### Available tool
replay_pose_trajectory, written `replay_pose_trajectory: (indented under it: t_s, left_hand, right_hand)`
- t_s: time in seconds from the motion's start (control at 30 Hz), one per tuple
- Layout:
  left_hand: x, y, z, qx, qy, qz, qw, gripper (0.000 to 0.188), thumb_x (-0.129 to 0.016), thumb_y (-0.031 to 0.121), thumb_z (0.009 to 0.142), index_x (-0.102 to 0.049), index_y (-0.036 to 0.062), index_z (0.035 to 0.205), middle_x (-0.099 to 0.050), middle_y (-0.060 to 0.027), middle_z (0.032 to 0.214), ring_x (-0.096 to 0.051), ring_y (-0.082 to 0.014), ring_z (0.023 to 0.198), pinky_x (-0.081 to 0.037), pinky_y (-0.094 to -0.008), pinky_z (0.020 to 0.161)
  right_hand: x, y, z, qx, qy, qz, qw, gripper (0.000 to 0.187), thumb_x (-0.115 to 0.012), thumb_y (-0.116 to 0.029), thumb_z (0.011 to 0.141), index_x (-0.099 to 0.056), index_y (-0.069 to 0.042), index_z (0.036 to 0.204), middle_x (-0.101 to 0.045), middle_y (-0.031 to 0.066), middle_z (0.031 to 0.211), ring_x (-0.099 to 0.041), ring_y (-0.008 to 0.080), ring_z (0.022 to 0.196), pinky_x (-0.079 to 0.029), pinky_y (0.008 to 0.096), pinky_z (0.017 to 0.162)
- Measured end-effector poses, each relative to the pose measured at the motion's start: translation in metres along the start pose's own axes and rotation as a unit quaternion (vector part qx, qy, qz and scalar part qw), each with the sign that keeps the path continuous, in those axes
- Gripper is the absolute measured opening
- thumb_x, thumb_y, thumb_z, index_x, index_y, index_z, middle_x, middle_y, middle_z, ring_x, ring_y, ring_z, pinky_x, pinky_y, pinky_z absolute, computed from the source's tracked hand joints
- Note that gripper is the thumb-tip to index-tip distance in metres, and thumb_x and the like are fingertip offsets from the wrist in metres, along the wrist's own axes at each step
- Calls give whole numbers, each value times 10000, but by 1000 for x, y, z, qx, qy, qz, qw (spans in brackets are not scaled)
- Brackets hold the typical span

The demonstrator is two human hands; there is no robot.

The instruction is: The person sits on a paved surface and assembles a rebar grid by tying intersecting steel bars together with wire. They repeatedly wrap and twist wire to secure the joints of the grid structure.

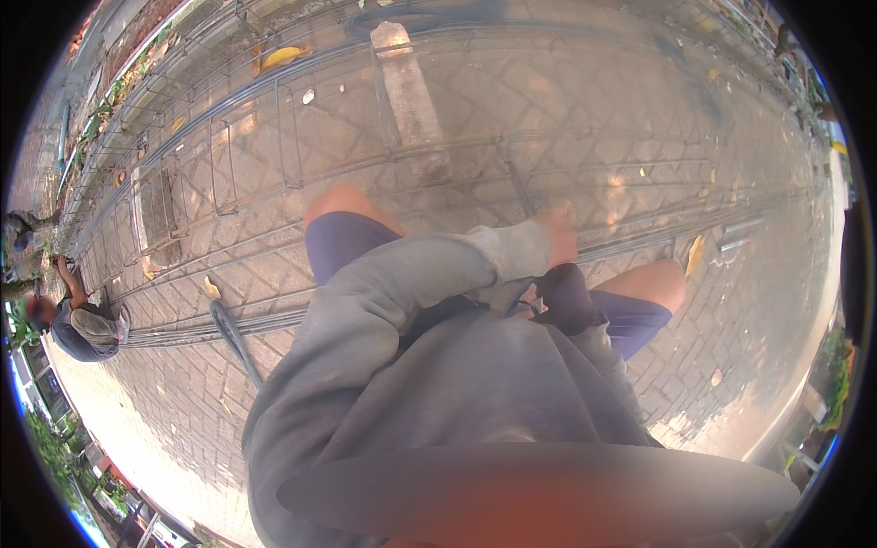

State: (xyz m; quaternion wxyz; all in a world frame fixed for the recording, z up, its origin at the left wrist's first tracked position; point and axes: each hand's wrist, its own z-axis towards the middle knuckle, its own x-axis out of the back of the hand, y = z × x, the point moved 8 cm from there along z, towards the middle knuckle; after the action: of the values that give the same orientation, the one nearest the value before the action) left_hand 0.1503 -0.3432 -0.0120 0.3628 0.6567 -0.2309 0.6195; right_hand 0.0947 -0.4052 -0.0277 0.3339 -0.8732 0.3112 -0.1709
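I squat over long steel bars (639,242) that run across brick paving. My left arm, in a grey sleeve, crosses in front of my knees, and my left hand (557,233) reaches down to the bars with its fingers together; what it grips is hidden. My right hand (568,297) is in a dark glove, close under the left wrist and between my knees. Something small and reddish shows next to the glove, too hidden to name. My blue shorts and both knees frame the hands.
A long cage of tied steel bars (228,155) lies beyond my knees, with a concrete post (411,91) lying across it. Another person (78,320) squats at the far left. A dark curved bar (233,333) lies at my left; short metal pieces (740,228) and dry leaves lie at the right.
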Motion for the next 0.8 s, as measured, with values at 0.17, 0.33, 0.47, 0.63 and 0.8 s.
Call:
replay_pose_trajectory:
  t_s: [0.17,0.33,0.47,0.63,0.8]
  left_hand:
    - [100,-63,-53,231,131,-298,917,434,-736,212,844,-701,151,1271,-719,-96,1142,-609,-314,1237,-428,-518,1102]
    - [147,-94,-131,504,440,-404,624,549,-685,139,898,-533,3,1408,-635,-143,1263,-583,-315,1215,-459,-489,1052]
    - [154,-69,-159,470,580,-455,485,540,-651,128,950,-471,-22,1436,-623,-128,1198,-596,-272,1145,-489,-455,1015]
    - [104,-45,-144,318,563,-727,232,407,-611,102,997,-544,40,1393,-638,-103,1164,-619,-243,1092,-534,-471,952]
    - [80,-42,-213,627,515,-443,381,220,-563,72,988,-689,54,1167,-690,-67,1019,-672,-230,939,-555,-397,804]
  right_hand:
    - [-27,22,-3,-73,-229,387,890,316,-648,-274,1000,-654,-1,1158,-698,94,857,-669,195,738,-565,390,709]
    - [-34,10,-19,-81,-425,482,762,305,-656,-236,988,-650,10,1169,-707,101,885,-671,189,758,-561,378,707]
    - [-35,-24,-13,-59,-554,460,691,300,-662,-205,978,-648,19,1178,-713,106,908,-672,185,774,-558,368,706]
    - [-28,-85,-17,-3,-601,253,758,298,-670,-167,967,-645,30,1189,-722,112,936,-674,180,794,-554,355,704]
    - [0,-143,-30,141,-418,-6,897,379,-592,-56,917,-624,32,1285,-703,136,1182,-672,173,983,-547,324,825]
